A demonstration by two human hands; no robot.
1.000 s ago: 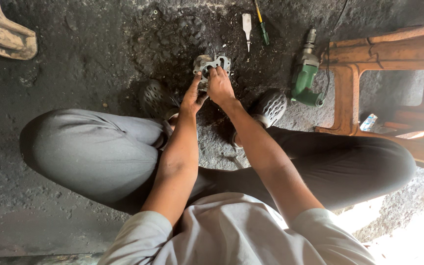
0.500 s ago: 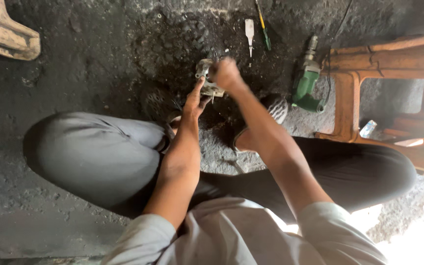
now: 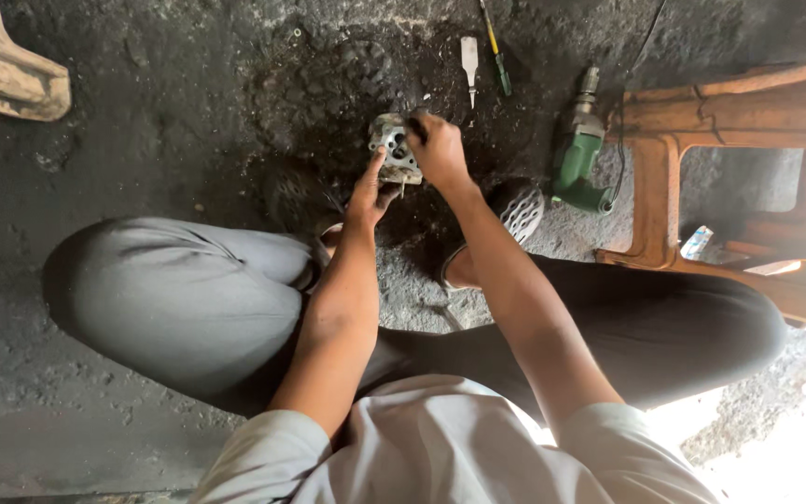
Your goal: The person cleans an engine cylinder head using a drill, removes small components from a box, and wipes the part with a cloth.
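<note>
Both of your hands close on the small metal casting (image 3: 394, 149), a grey, greasy engine-type part held just above the dark oily floor (image 3: 170, 112) between your feet: your left hand (image 3: 370, 191) cups it from below with fingers spread against its underside, and your right hand (image 3: 436, 149) wraps over its top right edge, possibly gripping a small tool, though the view is too dim to be sure. You can judge it rigid and fairly heavy for its size, slick with oil, so its flat flanges give the surest hold. Beyond it lie a pale chisel (image 3: 469, 56) and a screwdriver (image 3: 494, 47); a green power drill (image 3: 578, 154) rests beside the wooden stool (image 3: 664, 187).
</note>
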